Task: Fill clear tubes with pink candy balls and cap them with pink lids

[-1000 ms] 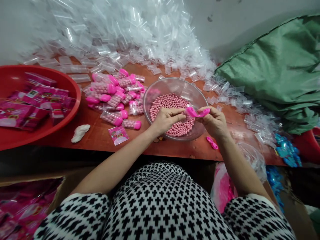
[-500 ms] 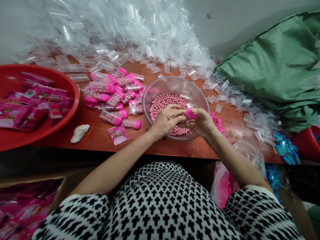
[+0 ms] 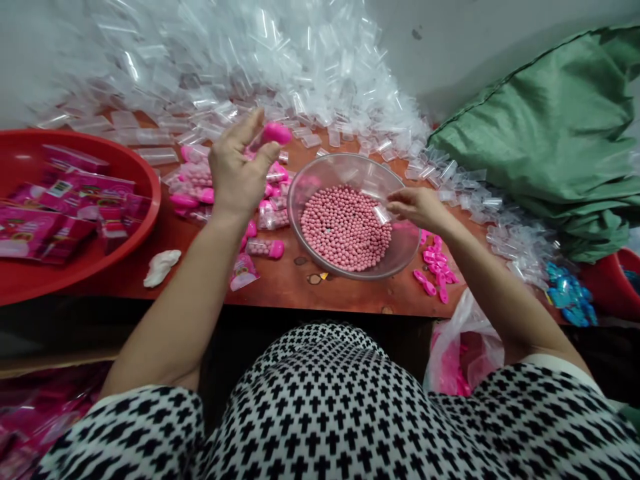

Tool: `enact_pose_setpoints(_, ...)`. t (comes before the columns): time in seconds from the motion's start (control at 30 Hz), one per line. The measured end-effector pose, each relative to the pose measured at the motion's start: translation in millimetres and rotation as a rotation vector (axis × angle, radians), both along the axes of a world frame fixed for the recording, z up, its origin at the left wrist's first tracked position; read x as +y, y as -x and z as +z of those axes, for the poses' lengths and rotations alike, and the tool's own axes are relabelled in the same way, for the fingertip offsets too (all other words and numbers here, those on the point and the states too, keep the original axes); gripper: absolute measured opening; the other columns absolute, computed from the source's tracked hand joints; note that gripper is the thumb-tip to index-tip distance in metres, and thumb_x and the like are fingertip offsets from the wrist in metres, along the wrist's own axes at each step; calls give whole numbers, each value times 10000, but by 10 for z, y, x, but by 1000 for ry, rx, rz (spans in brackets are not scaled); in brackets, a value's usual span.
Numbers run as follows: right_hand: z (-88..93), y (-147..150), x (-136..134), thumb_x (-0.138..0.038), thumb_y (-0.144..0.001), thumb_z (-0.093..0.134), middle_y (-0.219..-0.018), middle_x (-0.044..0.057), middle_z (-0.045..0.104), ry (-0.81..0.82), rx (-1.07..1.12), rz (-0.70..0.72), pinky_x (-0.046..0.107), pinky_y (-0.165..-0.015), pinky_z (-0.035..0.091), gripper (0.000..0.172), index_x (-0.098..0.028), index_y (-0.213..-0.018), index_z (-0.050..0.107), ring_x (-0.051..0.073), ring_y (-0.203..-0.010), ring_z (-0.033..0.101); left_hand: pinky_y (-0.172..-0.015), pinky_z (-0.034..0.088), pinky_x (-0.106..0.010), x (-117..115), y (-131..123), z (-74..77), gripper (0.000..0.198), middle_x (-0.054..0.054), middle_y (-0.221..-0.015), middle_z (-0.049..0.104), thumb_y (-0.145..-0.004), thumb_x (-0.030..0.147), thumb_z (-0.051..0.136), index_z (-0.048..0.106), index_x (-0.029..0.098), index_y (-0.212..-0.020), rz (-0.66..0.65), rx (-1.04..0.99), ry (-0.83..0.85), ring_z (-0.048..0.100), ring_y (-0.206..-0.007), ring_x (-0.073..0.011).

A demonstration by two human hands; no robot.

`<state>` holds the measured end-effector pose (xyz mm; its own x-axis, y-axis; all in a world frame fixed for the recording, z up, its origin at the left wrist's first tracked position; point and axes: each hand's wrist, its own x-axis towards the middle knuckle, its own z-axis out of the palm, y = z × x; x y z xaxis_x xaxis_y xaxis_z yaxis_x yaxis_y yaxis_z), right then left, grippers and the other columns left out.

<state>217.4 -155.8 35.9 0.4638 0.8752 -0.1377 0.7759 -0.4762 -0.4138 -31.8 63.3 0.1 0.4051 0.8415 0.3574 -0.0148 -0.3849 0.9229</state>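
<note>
My left hand (image 3: 237, 163) is raised above the pile of pink-capped tubes (image 3: 197, 175). Between its thumb and fingers is a clear tube with a pink cap (image 3: 277, 133); the hand hides most of the tube. My right hand (image 3: 417, 205) reaches over the right side of a clear plastic bowl (image 3: 311, 175), with its fingertips closed on a clear plastic tube (image 3: 382, 213). Pink candy balls (image 3: 345, 230) cover the bowl's bottom. Loose pink plastic pieces (image 3: 438, 263) lie on the table to the right of the bowl.
Clear empty tubes (image 3: 250, 60) are heaped along the back. A red basin (image 3: 153, 200) with pink packets stands left, near a white lump (image 3: 161, 268). A pink card (image 3: 244, 272) lies in front. At right are a green sack (image 3: 545, 127), blue pieces (image 3: 573, 293) and a plastic bag (image 3: 470, 333).
My hands have parted. The left carried the pink-capped tube up and left, over the pile; the right moved to the right side of the bowl, at a clear tube.
</note>
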Motion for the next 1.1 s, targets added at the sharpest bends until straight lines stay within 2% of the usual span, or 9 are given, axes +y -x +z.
enact_pose_setpoints(0.1,-146,28,88,-198,-945,556,-1121,182,740,343,-499,141,385,-839,529,284,-114,-1183,686,300,-1042,696,-1263,339,-427,-55,73,-181,519,16,-1402,646,-873,409,783,634,201,-1324,42,81,-191,502,-1400,-229)
enact_pose_setpoints(0.23,-221,33,176,-123,-1017,367,-1453,164,579,442,-722,598,359,-878,489,397,-181,-1338,594,284,-1292,558,-1219,380,-499,-524,12,-410,370,-31,-1352,684,-944,363,674,669,257,-1298,-116,162,-313,518,-1395,-268)
enact_pose_setpoints(0.3,-220,-22,212,-145,-1029,362,-1409,163,601,508,-754,729,349,-875,468,363,-173,-1280,623,280,-1269,561,-1241,322,-546,-711,-47,-467,339,-37,-1309,709,-940,319,665,687,254,-1272,-164,206,-358,547,-1368,-270)
enact_pose_setpoints(0.4,-232,-105,281,-179,-1022,405,-1254,178,647,600,-759,717,322,-768,447,317,-150,-1223,648,268,-1071,645,-1277,190,-590,-826,-109,-502,311,-36,-1240,742,-919,272,683,715,242,-1227,-141,259,-395,574,-1339,-269)
enact_pose_setpoints(0.5,-303,-106,381,-250,-973,542,-1228,176,631,618,-635,692,293,-693,419,284,-152,-1211,663,248,-955,662,-1282,184,-568,-832,-125,-516,301,-53,-1226,748,-917,252,680,725,223,-1214,-113,263,-391,594,-1314,-262)
enact_pose_setpoints(0.67,-532,68,540,-315,-794,789,-1085,131,683,454,-232,619,291,-811,456,319,-137,-1047,710,239,-983,643,-1280,178,-567,-843,-118,-520,262,-47,-1191,761,-938,257,653,738,236,-1185,-96,253,-396,618,-1276,-259)
enact_pose_setpoints(0.87,-763,288,588,-350,-830,694,-792,5,692,469,562,518,266,-694,494,187,-178,-884,649,152,-723,636,-1282,169,-573,-842,-128,-526,275,-70,-1186,757,-940,226,634,733,212,-1197,-114,243,-386,622,-1265,-257)
enact_pose_setpoints(1.03,-833,369,547,-280,-800,732,-863,6,703,380,623,649,285,-768,514,177,-179,-933,674,141,-772,617,-1267,229,-570,-798,-128,-564,291,-54,-1205,750,-937,223,627,727,223,-1211,-82,253,-402,633,-1244,-252)
enact_pose_setpoints(1.1,-800,362,491,-283,-801,747,-829,-1,680,370,693,617,283,-749,526,174,-172,-909,668,135,-751,609,-1236,315,-542,-777,-93,-555,303,-63,-1201,751,-942,217,610,721,202,-1223,-83,219,-404,625,-1254,-253)
